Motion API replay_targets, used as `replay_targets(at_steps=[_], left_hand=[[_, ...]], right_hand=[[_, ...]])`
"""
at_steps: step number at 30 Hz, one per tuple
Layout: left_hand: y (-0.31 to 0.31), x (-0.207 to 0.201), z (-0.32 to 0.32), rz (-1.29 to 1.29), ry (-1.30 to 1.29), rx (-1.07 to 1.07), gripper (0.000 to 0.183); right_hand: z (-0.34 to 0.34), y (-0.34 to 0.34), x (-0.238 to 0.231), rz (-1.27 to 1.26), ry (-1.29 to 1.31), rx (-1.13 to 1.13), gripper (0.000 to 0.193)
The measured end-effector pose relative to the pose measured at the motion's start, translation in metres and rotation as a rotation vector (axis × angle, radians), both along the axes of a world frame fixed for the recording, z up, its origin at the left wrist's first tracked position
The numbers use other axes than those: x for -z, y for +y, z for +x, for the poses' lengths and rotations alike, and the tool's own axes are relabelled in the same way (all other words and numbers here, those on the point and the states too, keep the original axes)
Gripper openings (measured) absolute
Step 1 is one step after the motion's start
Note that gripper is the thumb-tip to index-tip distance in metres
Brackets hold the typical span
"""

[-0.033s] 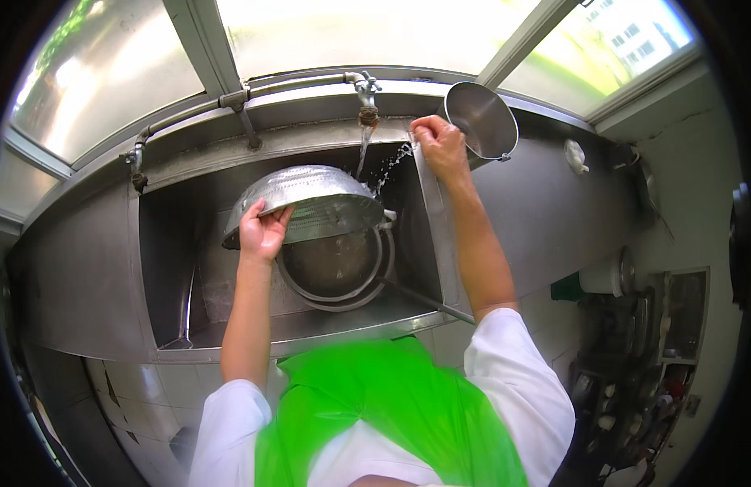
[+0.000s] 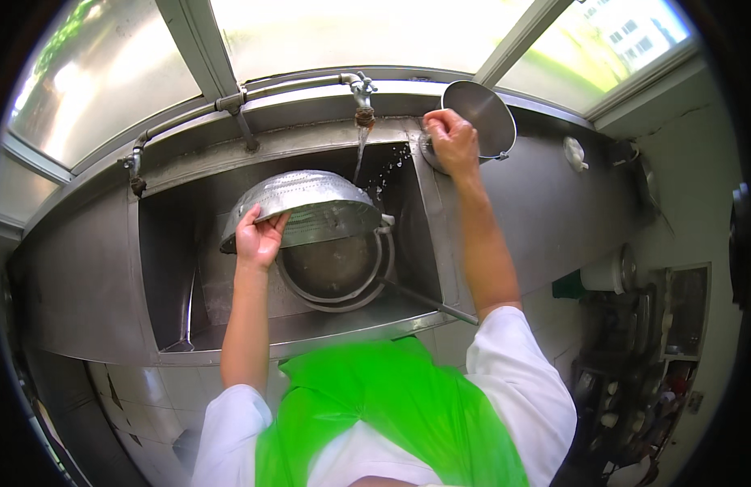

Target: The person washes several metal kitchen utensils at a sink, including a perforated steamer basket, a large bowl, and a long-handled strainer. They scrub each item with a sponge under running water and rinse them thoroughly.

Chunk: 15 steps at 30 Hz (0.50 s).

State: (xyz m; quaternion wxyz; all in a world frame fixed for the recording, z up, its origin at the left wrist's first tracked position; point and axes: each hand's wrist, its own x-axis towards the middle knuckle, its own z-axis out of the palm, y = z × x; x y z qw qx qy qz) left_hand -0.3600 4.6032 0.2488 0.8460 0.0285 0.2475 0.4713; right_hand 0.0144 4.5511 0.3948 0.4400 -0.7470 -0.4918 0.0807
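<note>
- Colander [image 2: 306,185], silvery metal, wet and shiny, pierced with rows of small holes; we see it tilted, its rounded side turned up and its mouth facing down.
- It is held inside the sink [image 2: 166,264], above a round dark pan [image 2: 331,266] with a long handle [image 2: 428,301].
- Our left hand [image 2: 260,241] pinches its near rim, fingers and thumb pressed on the metal.
- Our right hand [image 2: 453,146] has its fingers curled in beside the metal bucket [image 2: 491,118] — we cannot tell whether they grip anything or touch it.
- Water [image 2: 360,161] runs from one tap [image 2: 363,101] to the colander's far edge, with loose drops to its right.
- We count one colander, one bucket, two hands and two taps — the second tap [image 2: 135,166] stands at the left end of the pipe [image 2: 185,118].
</note>
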Motion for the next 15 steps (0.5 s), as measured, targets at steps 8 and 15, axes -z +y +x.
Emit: replay_targets(at_steps=[8,15], left_hand=[[0.011,0.036,0.044,0.006,0.145,0.102,0.032],[0.060,0.079,0.116,-0.210,0.440,0.093,0.033]], right_hand=[[0.042,-0.047,0.014,-0.024,0.194,0.081,0.015],[0.025,-0.066,0.055,0.107,0.054,0.047,0.015]])
